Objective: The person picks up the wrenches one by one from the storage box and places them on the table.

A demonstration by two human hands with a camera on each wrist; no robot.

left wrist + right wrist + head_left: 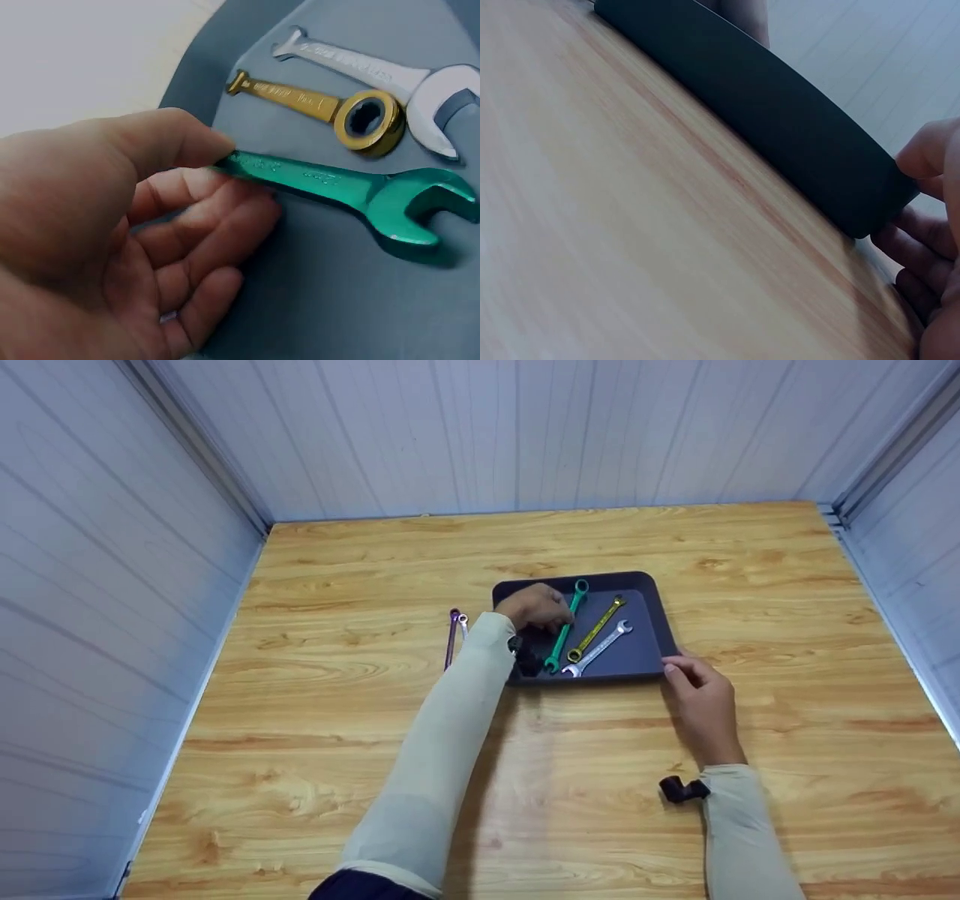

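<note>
A dark rectangular tray lies on the table. My left hand reaches into it and pinches a green combination wrench between thumb and fingers. In the left wrist view the green wrench's open end points away from the hand, close over the tray floor. Beside it in the tray are a gold ratcheting wrench and a silver wrench. My right hand grips the tray's near right corner; the right wrist view shows the thumb on the rim of the tray wall.
Left of the tray, a purple wrench and a silver ring-ended wrench lie on the wooden table, partly hidden by the left sleeve. Pale panels wall the table at the back and sides.
</note>
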